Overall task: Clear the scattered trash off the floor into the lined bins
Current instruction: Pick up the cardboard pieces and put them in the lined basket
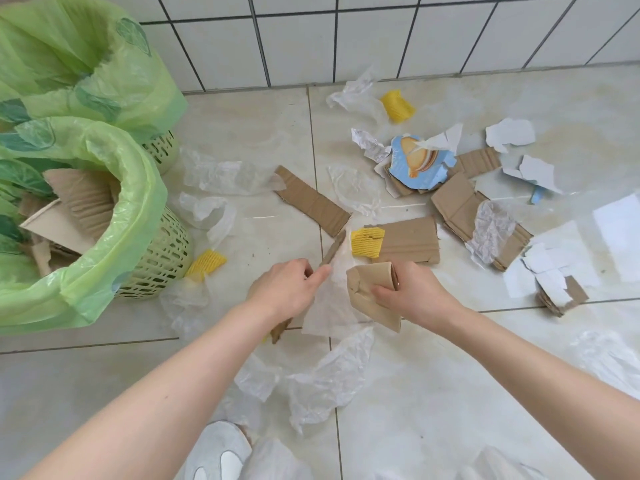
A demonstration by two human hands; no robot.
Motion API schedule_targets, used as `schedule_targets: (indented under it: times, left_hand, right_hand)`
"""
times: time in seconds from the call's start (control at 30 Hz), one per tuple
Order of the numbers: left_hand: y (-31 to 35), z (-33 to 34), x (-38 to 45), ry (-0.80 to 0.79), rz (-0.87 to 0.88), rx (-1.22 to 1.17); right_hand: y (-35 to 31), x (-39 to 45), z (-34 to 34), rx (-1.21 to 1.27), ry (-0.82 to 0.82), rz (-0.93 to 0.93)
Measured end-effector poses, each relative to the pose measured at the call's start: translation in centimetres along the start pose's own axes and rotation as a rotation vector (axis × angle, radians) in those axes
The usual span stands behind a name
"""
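My left hand (289, 289) grips a narrow cardboard strip (334, 249) seen edge-on, low over the floor. My right hand (412, 292) holds a folded piece of brown cardboard (367, 289). Between them lies a thin white plastic sheet (325, 306). Two bins with green liners stand at the left: the near bin (152, 258) holds cardboard pieces, the far bin (104, 64) sits behind it. More cardboard (311, 200) lies scattered on the floor, along with yellow foam netting (367, 240), white paper scraps (509, 133) and a blue printed carton piece (415, 164).
A tiled wall (381, 36) closes the far side. Clear plastic wrap (329, 379) lies near my feet, and a white shoe (221, 452) shows at the bottom edge. More paper and cardboard (557, 289) lie at the right.
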State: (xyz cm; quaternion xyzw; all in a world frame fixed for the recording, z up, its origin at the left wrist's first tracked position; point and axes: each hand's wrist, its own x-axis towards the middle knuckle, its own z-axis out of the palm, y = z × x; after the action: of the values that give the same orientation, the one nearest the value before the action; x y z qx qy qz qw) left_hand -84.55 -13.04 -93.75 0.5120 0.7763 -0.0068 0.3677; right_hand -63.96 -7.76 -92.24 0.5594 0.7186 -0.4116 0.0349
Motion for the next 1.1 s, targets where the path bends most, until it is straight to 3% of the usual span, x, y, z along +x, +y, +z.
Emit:
schedule_targets:
  times: [0.1, 0.27, 0.4, 0.53, 0.73, 0.83, 1.0, 1.1]
  left_hand:
    - [0.7, -0.2, 0.0, 0.009, 0.018, 0.069]
    - [1.7, -0.7, 0.4, 0.158, 0.051, 0.178]
    - [0.1, -1.0, 1.3, 0.136, 0.020, 0.037]
    - [-0.4, -2.5, 1.6, 0.230, -0.017, -0.092]
    - [1.1, -5.7, 2.7, 0.428, 0.069, -0.012]
    - [2.3, -7.1, 4.5, 0.371, 0.151, 0.020]
    - [3.1, -9.7, 8.8, -0.003, 0.151, 0.072]
    - [2.9, -10.1, 11.1, -0.034, 0.201, 0.274]
  right_hand:
    - [0.3, 0.0, -0.1, 0.005, -0.008, 0.011]
    - [0.4, -0.1, -0.1, -0.004, -0.012, 0.032]
    - [0.5, -0.2, -0.5, 0.018, -0.016, 0.027]
    - [1.1, -0.1, -2.0, 0.116, 0.007, 0.042]
    - [2.9, 1.0, -4.6, 0.175, 0.097, 0.020]
    - [3.8, 1.7, -5.9, 0.077, 0.082, -0.013]
    - [5.3, 4.6, -7.1, -0.390, -0.046, -0.045]
    - [5.6, 6.8, -7.5, -0.548, -0.100, -0.052]
